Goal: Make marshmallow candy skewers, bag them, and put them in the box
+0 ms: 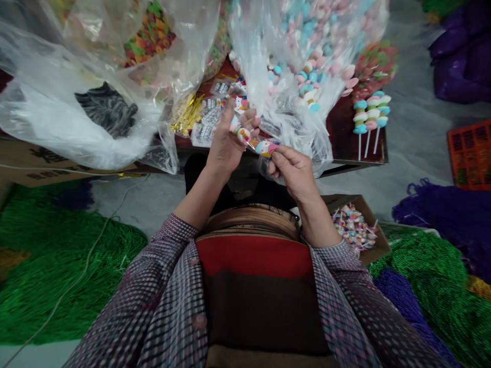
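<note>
My left hand (226, 140) is closed around a candy skewer (242, 134) with pastel pieces, over the table's front edge. A clear printed wrapper (265, 147) extends from the candy toward the right. Pinched between the thumb and fingers of my right hand (293, 166) is the coloured end of that wrapper. How far the candy sits inside the wrapper I cannot tell. Just beyond my left hand lie printed wrappers (209, 120) in a stack and a bunch of gold twist ties (187, 113).
Large clear bags of gummy candy (149, 36) and pastel candy (307, 76) cover the table's back. Several candy skewers (371, 112) lie at its right corner. A cardboard box (378, 250) of wrapped candies stands below right. Green cord piles (69, 255) and an orange crate (470, 153) are on the floor.
</note>
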The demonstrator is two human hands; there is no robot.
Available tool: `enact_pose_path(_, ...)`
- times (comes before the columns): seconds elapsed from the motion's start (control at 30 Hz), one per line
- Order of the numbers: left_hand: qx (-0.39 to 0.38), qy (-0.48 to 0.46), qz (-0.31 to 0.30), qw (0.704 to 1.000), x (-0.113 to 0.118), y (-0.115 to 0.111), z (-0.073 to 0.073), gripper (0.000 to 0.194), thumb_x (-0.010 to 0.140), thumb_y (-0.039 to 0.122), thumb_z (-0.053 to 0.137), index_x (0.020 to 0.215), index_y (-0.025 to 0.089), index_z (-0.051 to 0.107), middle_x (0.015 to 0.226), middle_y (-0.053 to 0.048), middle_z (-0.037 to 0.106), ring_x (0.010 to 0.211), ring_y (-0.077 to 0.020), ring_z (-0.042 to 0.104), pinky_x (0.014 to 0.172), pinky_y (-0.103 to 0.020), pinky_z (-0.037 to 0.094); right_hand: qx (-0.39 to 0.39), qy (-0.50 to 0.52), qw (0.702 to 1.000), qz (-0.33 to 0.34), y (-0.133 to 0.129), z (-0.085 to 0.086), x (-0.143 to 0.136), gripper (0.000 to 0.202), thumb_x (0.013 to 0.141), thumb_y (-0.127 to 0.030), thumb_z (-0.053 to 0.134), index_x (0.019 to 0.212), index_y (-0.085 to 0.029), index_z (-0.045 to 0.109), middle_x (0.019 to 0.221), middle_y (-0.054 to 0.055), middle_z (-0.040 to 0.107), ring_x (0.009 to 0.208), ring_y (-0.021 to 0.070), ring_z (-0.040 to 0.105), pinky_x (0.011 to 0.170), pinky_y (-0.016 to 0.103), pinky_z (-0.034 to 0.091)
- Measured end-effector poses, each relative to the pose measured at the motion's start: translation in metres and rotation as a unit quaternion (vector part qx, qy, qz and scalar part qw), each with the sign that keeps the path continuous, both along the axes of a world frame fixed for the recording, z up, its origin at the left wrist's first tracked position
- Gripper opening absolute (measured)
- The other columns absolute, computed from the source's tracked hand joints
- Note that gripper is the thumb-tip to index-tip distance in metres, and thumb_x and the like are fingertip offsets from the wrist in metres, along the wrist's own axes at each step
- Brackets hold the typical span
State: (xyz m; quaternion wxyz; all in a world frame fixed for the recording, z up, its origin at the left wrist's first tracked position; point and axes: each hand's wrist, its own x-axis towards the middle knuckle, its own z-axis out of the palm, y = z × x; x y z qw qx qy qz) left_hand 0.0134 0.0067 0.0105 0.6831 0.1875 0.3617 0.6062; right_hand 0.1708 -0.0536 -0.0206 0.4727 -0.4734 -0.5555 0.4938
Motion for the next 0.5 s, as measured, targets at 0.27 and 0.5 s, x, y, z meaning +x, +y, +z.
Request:
enact_pose_path(0.27, -0.050, -0.005, 0.085, 0.995, -0.003, 0.017, -0.010, 0.019, 0.097, 0.045, 0.064, 0.097, 0.026, 0.063, 0.061, 0.004, 0.060, 0.066, -0.0123, 0.069, 0.069, -0.021, 0.056, 0.005, -0.052, 0.998, -0.040, -0.005, -0.002, -0.004, 0.043, 0.086, -0.062, 0.073, 0.102, -0.023, 0.071, 0.064, -0.006, 0.066, 0.050, 0.0073, 0.056, 0.052, 0.022, 0.046)
enact_pose_path(0.5, -0.040, -0.057, 0.105, 0.992, 0.005, 0.010, 0.005, 0.019, 0.103, 0.023, 0.050, 0.085, 0.023, 0.056, 0.056, 0.008, 0.045, 0.046, -0.0062, 0.046, 0.056, -0.020, 0.044, 0.000, -0.029, 1.000, -0.007, -0.008, -0.008, -0.010, 0.032, 0.085, -0.045, 0.075, 0.108, -0.023, 0.078, 0.074, -0.003, 0.072, 0.062, 0.0095, 0.064, 0.064, 0.026, 0.056)
